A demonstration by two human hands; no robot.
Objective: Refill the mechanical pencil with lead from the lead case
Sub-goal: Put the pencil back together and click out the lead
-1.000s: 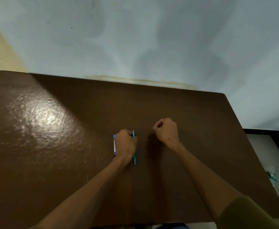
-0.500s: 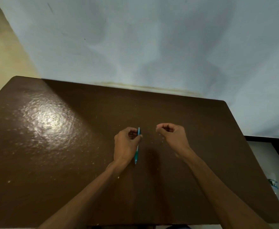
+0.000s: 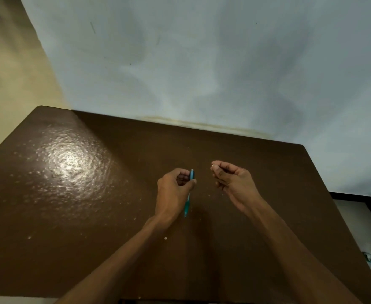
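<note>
Head view, both forearms reaching in over a dark brown bench, both hands raised near its centre.

Left hand: fingers curled round a teal mechanical pencil, thumb pressed against the barrel. Pencil runs roughly 12 to 6 o'clock; upper end shows above the thumb, tip end points down toward 6 o'clock below the hand. Whether the pencil touches the bench: cannot tell.

Right hand: at 3 o'clock of the left hand, apart from it, a gap between them. Palm turned up and inward, fingers curled, thumb and forefinger tips brought close together at the hand's 10 o'clock side. Anything pinched there is too small to make out; cannot tell if it holds a lead.

Lead case: not identifiable in this view.

Bench surface: bright glare patch at 9 o'clock of the hands; small pale specks scattered, one speck at 6 o'clock of the left hand.

Surroundings: pale blue-grey wall at 12 o'clock, floor beyond the bench edge at 3 o'clock
</note>
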